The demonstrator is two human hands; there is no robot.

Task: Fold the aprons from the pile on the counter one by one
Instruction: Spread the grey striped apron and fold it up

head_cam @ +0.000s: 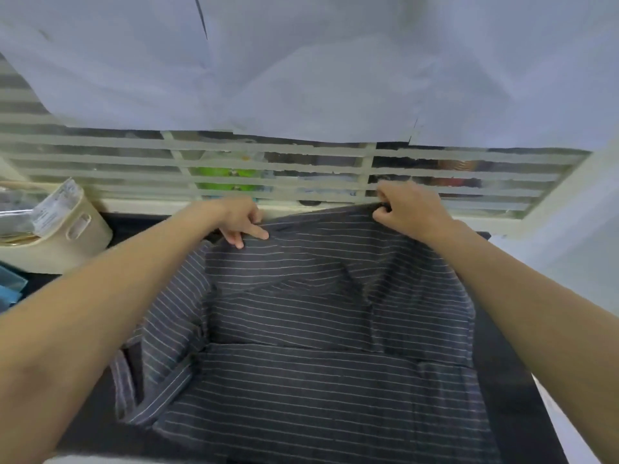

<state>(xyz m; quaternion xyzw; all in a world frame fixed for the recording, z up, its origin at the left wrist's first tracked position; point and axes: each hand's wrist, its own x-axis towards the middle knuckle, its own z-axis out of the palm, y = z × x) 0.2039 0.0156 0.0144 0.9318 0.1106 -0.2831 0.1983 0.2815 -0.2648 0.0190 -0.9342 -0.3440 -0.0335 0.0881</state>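
Observation:
A dark grey apron with thin white stripes (301, 346) lies spread over the black counter (522, 380), with a fold line across its middle and a bunched strip at its left side. My left hand (239, 222) pinches the apron's far edge at the left. My right hand (407, 209) grips the far edge at the right corner, fingers curled round the cloth. Both hands are at the back of the counter, near the window frame. No separate pile of aprons is in view.
A cream plastic basket (67, 236) with packets stands at the back left of the counter. A slatted window (284, 169) runs behind the counter, under a pale sheet (301, 61). A blue object (10, 289) shows at the left edge.

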